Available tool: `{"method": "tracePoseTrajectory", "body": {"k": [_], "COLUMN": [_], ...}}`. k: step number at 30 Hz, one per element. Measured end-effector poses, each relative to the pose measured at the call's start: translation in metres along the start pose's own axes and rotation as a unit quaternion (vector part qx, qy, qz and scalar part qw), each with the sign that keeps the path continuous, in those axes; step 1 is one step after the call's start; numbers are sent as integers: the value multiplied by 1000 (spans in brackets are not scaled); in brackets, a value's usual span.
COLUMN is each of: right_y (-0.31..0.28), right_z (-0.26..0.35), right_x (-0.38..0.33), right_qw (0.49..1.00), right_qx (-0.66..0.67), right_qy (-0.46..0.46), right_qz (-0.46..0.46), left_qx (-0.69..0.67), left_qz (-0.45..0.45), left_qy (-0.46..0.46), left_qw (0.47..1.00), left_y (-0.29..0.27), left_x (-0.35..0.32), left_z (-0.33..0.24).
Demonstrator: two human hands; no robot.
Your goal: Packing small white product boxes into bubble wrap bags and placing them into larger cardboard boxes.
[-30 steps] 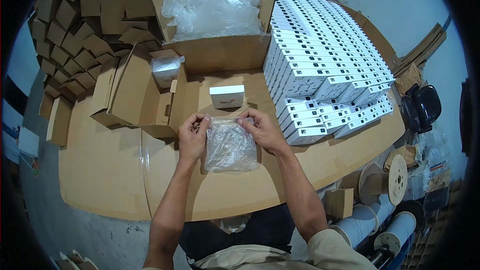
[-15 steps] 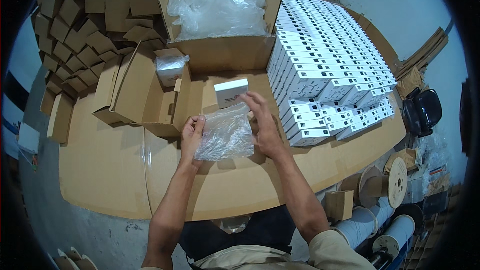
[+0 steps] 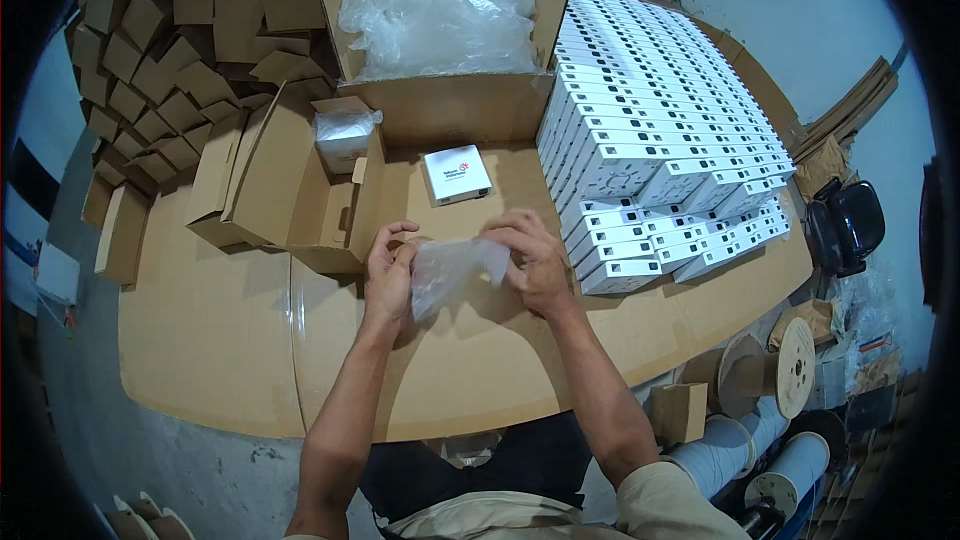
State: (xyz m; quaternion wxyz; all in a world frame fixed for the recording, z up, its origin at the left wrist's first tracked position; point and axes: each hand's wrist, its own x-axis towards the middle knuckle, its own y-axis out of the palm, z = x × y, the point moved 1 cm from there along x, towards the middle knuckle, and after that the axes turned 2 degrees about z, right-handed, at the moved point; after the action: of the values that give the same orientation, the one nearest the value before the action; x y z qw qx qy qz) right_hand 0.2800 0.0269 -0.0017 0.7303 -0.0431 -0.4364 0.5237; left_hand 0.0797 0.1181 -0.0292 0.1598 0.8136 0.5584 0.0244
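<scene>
Between my hands a clear plastic bag (image 3: 447, 273) is stretched out, blurred by motion. My left hand (image 3: 388, 278) pinches its left edge between thumb and fingers. At its upper right corner my right hand (image 3: 533, 262) grips the plastic with curled fingers. Just beyond the bag, a small white box (image 3: 458, 175) with red and dark print lies flat on the cardboard-covered table (image 3: 215, 340). Left of it stands an open brown carton (image 3: 335, 225), with a white box wrapped in clear plastic (image 3: 343, 136) inside at its far end.
Stacked white boxes (image 3: 625, 165) fill the table's right side. A large carton of clear plastic bags (image 3: 440, 10) stands at the back. Many brown cartons (image 3: 215, 90) are piled at the far left. Cable spools (image 3: 795, 365) and a black chair (image 3: 845, 225) are beyond the right edge.
The white box has gone from standing on edge to lying flat beyond the bag. My right hand has closed on the bag's corner, and the bag has been lifted and pulled taut.
</scene>
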Motion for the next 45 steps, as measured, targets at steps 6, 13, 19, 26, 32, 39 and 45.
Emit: {"method": "tracePoseTrajectory", "body": {"k": [6, 13, 19, 26, 32, 39, 45], "right_y": [16, 36, 34, 38, 39, 65, 63], "right_z": [-4, 1, -6, -17, -47, -54, -44], "right_x": [-4, -5, 0, 5, 46, 78, 95], "right_qw": [957, 940, 914, 904, 958, 924, 895], "right_qx": [143, 203, 252, 283, 86, -242, -225], "right_qy": [252, 272, 298, 296, 229, 295, 377], "right_qz": [-25, 15, -112, -124, -151, 32, 85], "left_qx": [247, 136, 232, 183, 130, 131, 137], "left_qz": [-2, -30, -38, -36, -83, -57, -56], "left_qy": [343, 108, 167, 186, 207, 203, 194], "left_qw": [906, 984, 958, 965, 966, 969, 970], "left_y": [9, 19, 21, 22, 22, 20, 19], "left_x": [-8, -10, -15, -14, -17, -20, -22], "left_z": [-13, -5, -7, -6, -14, -12, -17]}}
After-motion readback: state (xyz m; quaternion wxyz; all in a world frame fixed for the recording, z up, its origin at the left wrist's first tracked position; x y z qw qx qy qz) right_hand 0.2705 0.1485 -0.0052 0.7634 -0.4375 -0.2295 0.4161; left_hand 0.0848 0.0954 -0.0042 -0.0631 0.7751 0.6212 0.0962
